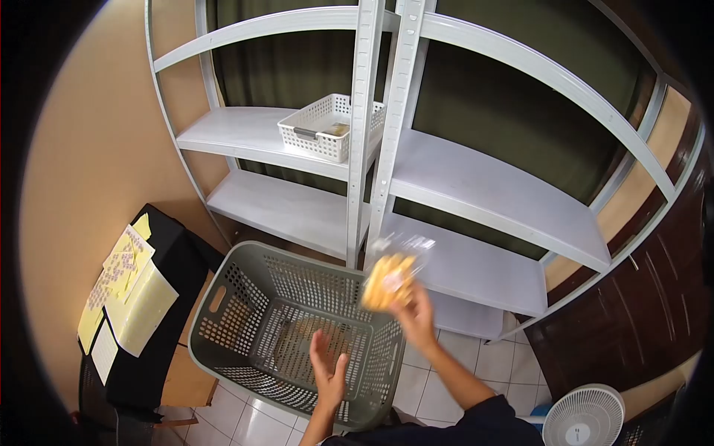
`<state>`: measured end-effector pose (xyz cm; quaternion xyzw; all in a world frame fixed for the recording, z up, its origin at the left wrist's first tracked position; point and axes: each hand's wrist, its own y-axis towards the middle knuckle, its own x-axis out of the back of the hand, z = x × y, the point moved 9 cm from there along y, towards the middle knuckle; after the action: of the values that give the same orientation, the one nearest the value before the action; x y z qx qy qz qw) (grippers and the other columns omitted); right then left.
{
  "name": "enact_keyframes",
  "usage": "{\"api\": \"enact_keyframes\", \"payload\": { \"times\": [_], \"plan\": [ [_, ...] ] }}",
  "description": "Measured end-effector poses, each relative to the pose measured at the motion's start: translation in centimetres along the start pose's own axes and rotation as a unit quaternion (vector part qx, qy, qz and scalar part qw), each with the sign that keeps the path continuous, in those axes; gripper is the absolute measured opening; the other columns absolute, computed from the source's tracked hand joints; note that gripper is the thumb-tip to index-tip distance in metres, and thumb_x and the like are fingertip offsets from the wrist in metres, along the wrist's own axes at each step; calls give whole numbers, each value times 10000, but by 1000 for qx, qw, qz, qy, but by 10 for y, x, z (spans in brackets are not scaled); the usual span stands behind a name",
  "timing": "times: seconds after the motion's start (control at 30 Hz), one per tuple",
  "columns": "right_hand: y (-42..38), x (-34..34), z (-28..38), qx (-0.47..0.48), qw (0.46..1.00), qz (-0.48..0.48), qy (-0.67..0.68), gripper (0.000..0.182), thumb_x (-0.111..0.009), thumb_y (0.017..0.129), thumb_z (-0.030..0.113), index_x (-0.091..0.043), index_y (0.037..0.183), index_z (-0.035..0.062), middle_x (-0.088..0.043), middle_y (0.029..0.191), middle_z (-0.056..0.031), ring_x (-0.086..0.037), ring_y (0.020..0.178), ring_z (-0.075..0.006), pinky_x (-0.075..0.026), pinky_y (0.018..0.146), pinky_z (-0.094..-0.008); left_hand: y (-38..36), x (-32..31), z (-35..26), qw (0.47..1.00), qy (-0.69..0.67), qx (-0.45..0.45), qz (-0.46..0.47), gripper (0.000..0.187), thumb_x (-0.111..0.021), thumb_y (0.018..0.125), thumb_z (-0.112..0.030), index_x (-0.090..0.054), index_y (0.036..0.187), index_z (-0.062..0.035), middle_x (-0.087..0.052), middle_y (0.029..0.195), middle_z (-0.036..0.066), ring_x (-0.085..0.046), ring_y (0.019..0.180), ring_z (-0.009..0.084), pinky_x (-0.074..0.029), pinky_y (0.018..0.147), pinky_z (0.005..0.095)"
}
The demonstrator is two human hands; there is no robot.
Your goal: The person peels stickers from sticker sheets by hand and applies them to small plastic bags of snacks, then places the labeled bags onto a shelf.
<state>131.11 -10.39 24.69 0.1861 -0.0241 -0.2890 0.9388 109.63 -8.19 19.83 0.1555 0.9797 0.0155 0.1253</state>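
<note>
My right hand [419, 318] grips a clear plastic bag of yellow-orange snack sticks [388, 282] by its lower right side. The bag hangs in the air over the right rim of a large grey-green laundry basket [223, 338]. My left hand [329, 372] is above the basket's near side, palm turned inward, fingers and thumb apart, with nothing in it. Through the basket's perforated walls and bottom the floor shows. On the left shelf stands a white perforated basket [312, 137] with a grey handle; a small brownish packet [337, 129] lies inside it.
Two metal shelf racks stand ahead, with a left shelf [230, 134] and a right shelf [476, 178]. Yellow and white papers [137, 297] lie on a black-covered surface at left. A white fan [584, 416] stands at lower right, near a dark wooden door [632, 320].
</note>
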Motion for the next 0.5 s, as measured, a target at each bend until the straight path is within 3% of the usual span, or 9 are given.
{"api": "enact_keyframes", "payload": {
  "times": [0.03, 0.07, 0.1, 0.17, 0.27, 0.33, 0.37, 0.47, 0.5],
  "plan": [
    [29, 24, 12, 70, 996, -46, -19, 550, -588, 790, 69, -296, 1249, -17, -465, 1149, -125, -520, 958, -160, -460, 770, -262, -3, 10, 4, 1000, 3, -4, -3, 642, -545, 785, -64, -172, 1304, -1, -176, 1346, 200, -207, 1252, 303, -190, 1014, 421],
    [58, 48, 23, 75, 992, -96, -35, 624, -578, 789, 55, -217, 1296, 4, -439, 1165, -141, -520, 955, -168, -483, 713, -265, -7, 28, 0, 985, 163, -45, -40, 670, -568, 761, -69, -173, 1295, 18, -180, 1341, 210, -201, 1251, 318, -167, 1018, 424],
    [90, 68, 34, 92, 984, -141, -56, 669, -580, 785, 54, -180, 1321, 35, -449, 1142, -155, -554, 896, -178, -496, 658, -265, -12, 44, -4, 941, 317, -86, -77, 698, -591, 736, -74, -175, 1286, 36, -184, 1337, 219, -194, 1249, 333, -144, 1021, 426],
    [151, 96, 41, 103, 973, -171, -115, 696, -579, 785, 64, -154, 1336, 80, -442, 1140, -178, -589, 813, -187, -502, 617, -256, -28, 76, -7, 862, 475, -110, -137, 745, -621, 668, -48, -186, 1261, 70, -157, 1331, 253, -179, 1238, 380, -126, 1027, 410],
    [240, 113, 27, 134, 963, -165, -168, 637, -583, 785, 88, -226, 1313, 88, -486, 1076, -184, -606, 762, -193, -510, 603, -263, -59, 131, 23, 813, 539, -42, -217, 837, -619, 602, 26, -123, 1276, 61, -32, 1363, 248, -151, 1249, 395, -130, 1035, 406],
    [296, 120, -19, 5, 968, -142, -208, 519, -597, 780, 140, -365, 1238, 63, -537, 999, -183, -609, 748, -202, -513, 587, -282, -80, 157, 26, 730, 605, -41, -316, 787, -685, 665, -198, -241, 1243, 101, -290, 1252, 294, -309, 1131, 428, -229, 967, 464],
    [318, 120, -35, 7, 970, -132, -202, 519, -597, 780, 140, -365, 1238, 63, -537, 999, -183, -609, 748, -202, -513, 587, -282, -75, 155, 30, 766, 588, -62, -251, 733, -644, 629, -91, -262, 1214, 129, -321, 1200, 320, -319, 1106, 440, -235, 960, 463],
    [361, 127, -86, -35, 956, -144, -252, 439, -619, 760, 205, -471, 1136, 31, -564, 942, -196, -602, 775, -272, -507, 642, -338, -77, 157, 47, 822, 510, -54, -245, 704, -577, 614, -21, -248, 1218, 128, -313, 1181, 336, -288, 1123, 450, -195, 989, 461],
    [365, 132, -82, 20, 925, -196, -324, 458, -627, 746, 234, -480, 1124, 23, -553, 966, -211, -580, 823, -307, -486, 703, -357, -83, 157, 53, 815, 505, -37, -280, 732, -567, 619, -15, -208, 1243, 117, -263, 1227, 341, -228, 1169, 458, -147, 1018, 446]
  ]
}}
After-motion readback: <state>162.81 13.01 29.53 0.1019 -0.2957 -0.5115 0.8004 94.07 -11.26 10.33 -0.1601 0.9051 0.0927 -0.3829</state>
